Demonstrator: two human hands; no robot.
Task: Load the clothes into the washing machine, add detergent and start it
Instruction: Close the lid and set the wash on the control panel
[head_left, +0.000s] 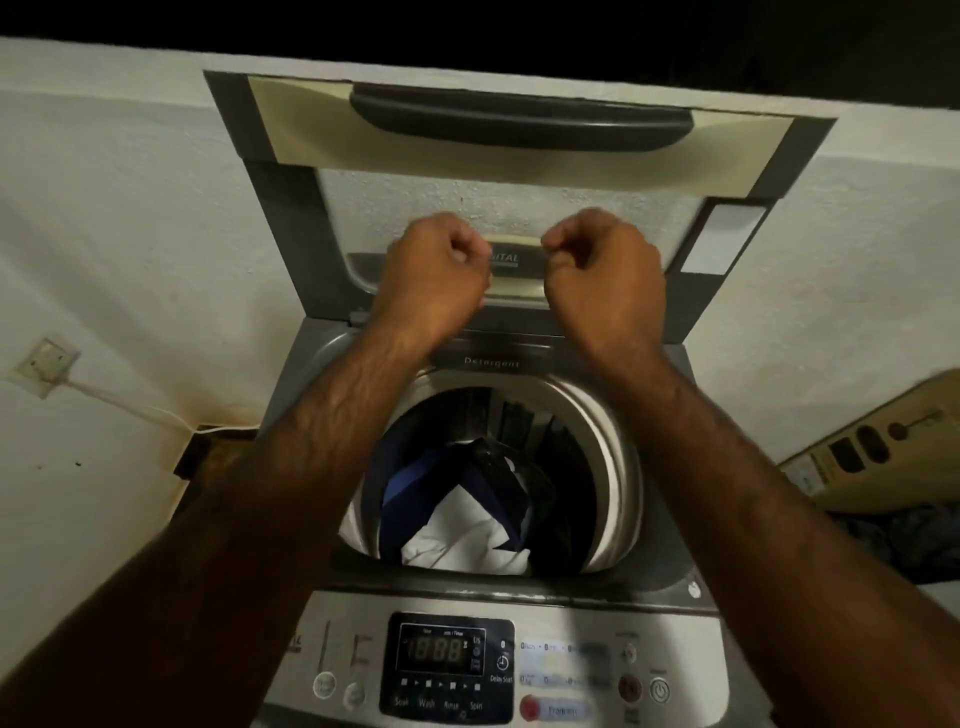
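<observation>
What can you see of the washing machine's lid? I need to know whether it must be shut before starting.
The lid stands raised, upright against the white wall behind the top-loading machine. It has a dark grey frame, a clear window panel, a cream band across the top and a dark curved handle. The left hand and right hand, both closed into fists, are in front of its lower edge; whether they touch it is unclear.

head view: single wide-angle | looks steeply down and forward from above the grey top-loading washing machine (680, 561) | close over its front control-panel edge | raised lid (291, 218) at far edge
</observation>
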